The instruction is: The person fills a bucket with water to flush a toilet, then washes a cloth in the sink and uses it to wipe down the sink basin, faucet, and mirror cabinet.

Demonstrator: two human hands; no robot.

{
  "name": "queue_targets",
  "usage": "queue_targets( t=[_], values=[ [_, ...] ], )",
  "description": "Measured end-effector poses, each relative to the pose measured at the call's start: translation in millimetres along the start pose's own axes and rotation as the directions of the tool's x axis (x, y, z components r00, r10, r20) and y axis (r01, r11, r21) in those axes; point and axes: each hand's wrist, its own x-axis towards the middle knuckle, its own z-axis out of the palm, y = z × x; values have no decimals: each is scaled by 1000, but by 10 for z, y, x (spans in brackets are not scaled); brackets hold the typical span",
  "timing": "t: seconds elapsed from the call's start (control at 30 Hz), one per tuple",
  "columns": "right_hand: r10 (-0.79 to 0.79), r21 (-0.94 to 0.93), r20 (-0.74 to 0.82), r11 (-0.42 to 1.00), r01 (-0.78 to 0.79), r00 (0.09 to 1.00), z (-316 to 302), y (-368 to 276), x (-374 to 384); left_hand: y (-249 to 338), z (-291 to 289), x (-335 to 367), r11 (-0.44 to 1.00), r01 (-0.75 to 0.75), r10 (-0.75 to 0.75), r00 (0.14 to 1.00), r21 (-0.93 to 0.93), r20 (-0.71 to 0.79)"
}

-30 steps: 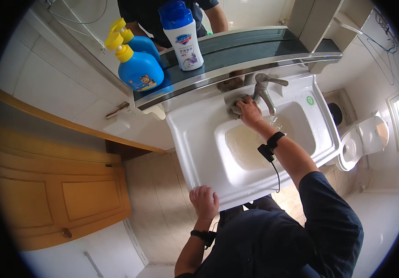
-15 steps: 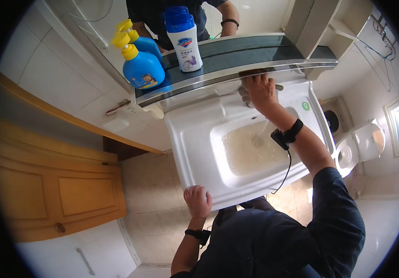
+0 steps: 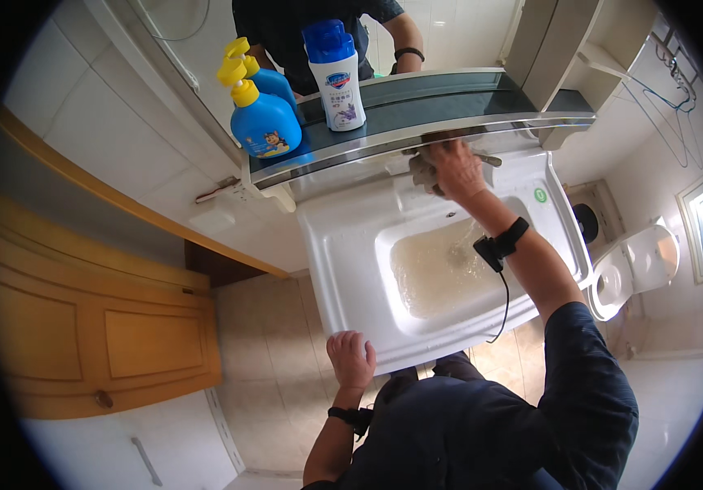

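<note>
My right hand (image 3: 457, 169) reaches over the back of a white washbasin (image 3: 343, 286), below the shelf. It is closed on a crumpled grey-brown cloth (image 3: 422, 170), pressed by the tap; a lever of the tap (image 3: 488, 160) sticks out to the right of my fingers. Most of the tap is hidden by the hand and cloth. Cloudy water (image 3: 429, 282) lies in the bowl, with splashes near its right side. At the basin's front left corner my left hand (image 3: 351, 358) rests on the rim, fingers laid over it and thumb apart, holding nothing.
Above the basin a dark shelf (image 3: 417, 106) carries blue pump bottles (image 3: 265, 121) with yellow tops and a white bottle (image 3: 341, 98) with a blue cap. A mirror stands behind. Left is a wooden door (image 3: 155, 343); right, a toilet (image 3: 613, 282) and wire hangers (image 3: 678, 122).
My right hand and the cloth have shifted slightly left along the back of the basin. The view has tilted a little. My left hand stays on the rim.
</note>
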Motion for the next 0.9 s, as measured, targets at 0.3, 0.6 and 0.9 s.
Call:
queue_targets(
  t=[0.3, 0.6, 0.9],
  values=[
    [207, -278, 464, 957, -80, 861, -1033, 731, 3, -57, 23, -33, 1000, 1, -2, 998, -17, -56],
    [92, -89, 209, 993, -74, 974, -756, 267, -663, -11, -32, 1, 999, 4, -5, 1000, -32, -13],
    [179, -19, 239, 983, -180, 954, -95, 364, -828, -17, 19, -20, 1000, 4, -5, 1000, -15, -30]
  ],
)
